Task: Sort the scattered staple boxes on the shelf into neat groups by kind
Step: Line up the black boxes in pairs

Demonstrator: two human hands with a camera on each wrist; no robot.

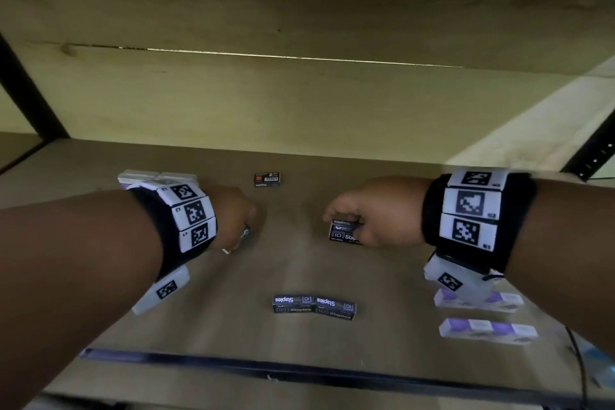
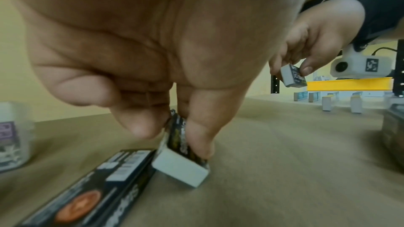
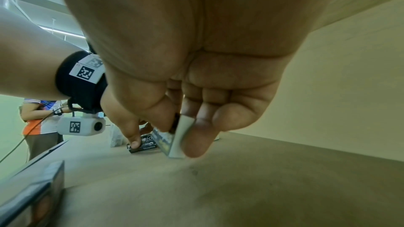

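My left hand (image 1: 244, 230) (image 2: 174, 137) pinches a small black staple box (image 2: 181, 160) between thumb and fingers. The box is tilted, with its grey end low at the shelf; the head view hides it under the hand. Next to it lies a black box with an orange mark (image 2: 87, 187). My right hand (image 1: 346, 230) (image 3: 179, 135) pinches another black "Staples" box (image 1: 344, 234) (image 3: 172, 141) just above the shelf (image 1: 299, 270). Two black Staples boxes (image 1: 314, 307) lie side by side near the front. A black-and-orange box (image 1: 267, 179) lies at the back.
Two long purple-and-white boxes (image 1: 487, 331) lie at the front right, under my right wrist. White and purple boxes (image 1: 156, 176) sit at the back left behind my left wrist. The shelf's dark front rail (image 1: 299, 368) runs below. A person (image 3: 41, 127) stands beyond the shelf.
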